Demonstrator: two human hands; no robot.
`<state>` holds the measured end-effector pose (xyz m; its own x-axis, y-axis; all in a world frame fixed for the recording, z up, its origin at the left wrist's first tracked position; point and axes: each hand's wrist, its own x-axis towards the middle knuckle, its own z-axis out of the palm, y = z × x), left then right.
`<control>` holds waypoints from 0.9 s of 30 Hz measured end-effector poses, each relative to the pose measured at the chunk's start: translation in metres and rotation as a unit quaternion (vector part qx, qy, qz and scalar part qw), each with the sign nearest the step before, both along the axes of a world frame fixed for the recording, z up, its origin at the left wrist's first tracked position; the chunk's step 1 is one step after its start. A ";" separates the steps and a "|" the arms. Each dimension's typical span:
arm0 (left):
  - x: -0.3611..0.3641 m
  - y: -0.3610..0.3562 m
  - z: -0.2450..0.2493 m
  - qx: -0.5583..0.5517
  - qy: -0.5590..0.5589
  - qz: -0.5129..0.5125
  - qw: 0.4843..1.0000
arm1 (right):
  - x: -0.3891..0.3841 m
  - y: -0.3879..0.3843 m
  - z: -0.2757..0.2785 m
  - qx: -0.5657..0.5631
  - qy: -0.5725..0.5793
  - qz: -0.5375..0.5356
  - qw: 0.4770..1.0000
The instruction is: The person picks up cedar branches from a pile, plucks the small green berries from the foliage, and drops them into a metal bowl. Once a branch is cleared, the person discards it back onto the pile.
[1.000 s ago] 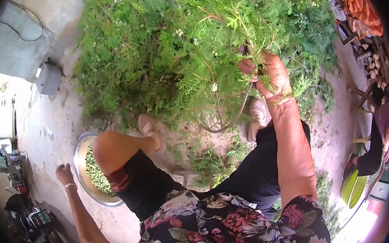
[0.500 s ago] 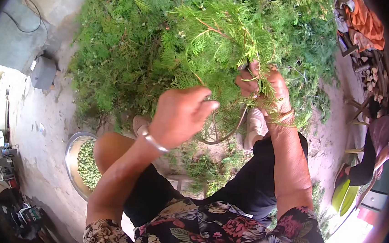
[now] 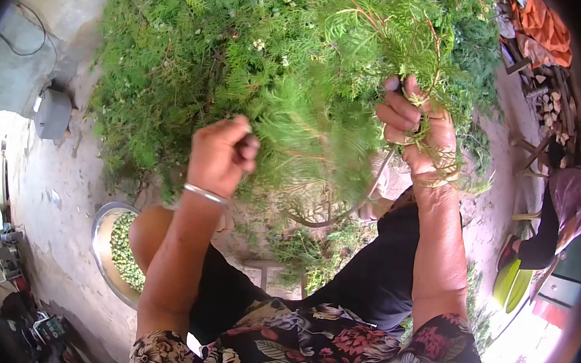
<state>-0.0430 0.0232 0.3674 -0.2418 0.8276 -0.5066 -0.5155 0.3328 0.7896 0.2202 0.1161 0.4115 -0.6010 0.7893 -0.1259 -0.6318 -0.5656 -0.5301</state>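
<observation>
My left hand [image 3: 217, 155], with a silver bangle at the wrist, is raised left of centre, its fingers curled in; whatever they hold, if anything, is hidden. Leafy green sprigs [image 3: 378, 24] stick up out of my right hand [image 3: 421, 127], whose fingers are wrapped round their stems. A motion-blurred green branch [image 3: 321, 139] is between the hands, above the ground. Beneath my right hand a thin dark curved rod [image 3: 328, 223] arcs down to the left; its upper end is hidden near the hand.
A big heap of cut green branches [image 3: 171, 56] spreads in front. By my left knee is a metal bowl [image 3: 100, 235] of small green pieces. At right are an orange cloth [image 3: 544, 31], firewood [image 3: 552, 113] and another person's leg [image 3: 540, 239].
My left hand has moved left, away from my right hand, its fingers now more curled. My right hand has shifted slightly right with the sprigs. The branch between them is now blurred.
</observation>
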 end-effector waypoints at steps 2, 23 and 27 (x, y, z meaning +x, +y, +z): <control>-0.028 0.005 -0.011 0.044 -0.118 0.022 0.992 | 0.003 -0.002 -0.002 -0.004 -0.006 -0.007 1.000; 0.070 0.009 -0.010 0.220 0.469 -0.352 0.780 | -0.035 -0.044 0.001 0.178 -0.440 -0.041 0.879; 0.068 0.003 -0.035 0.336 0.411 -0.430 0.730 | -0.035 -0.037 -0.003 0.192 -0.444 0.038 0.874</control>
<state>0.0252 0.0261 0.3327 0.5195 0.8475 0.1087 0.3958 -0.3514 0.8485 0.1848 0.0787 0.4082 -0.4537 0.8377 -0.3041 0.1569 -0.2608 -0.9526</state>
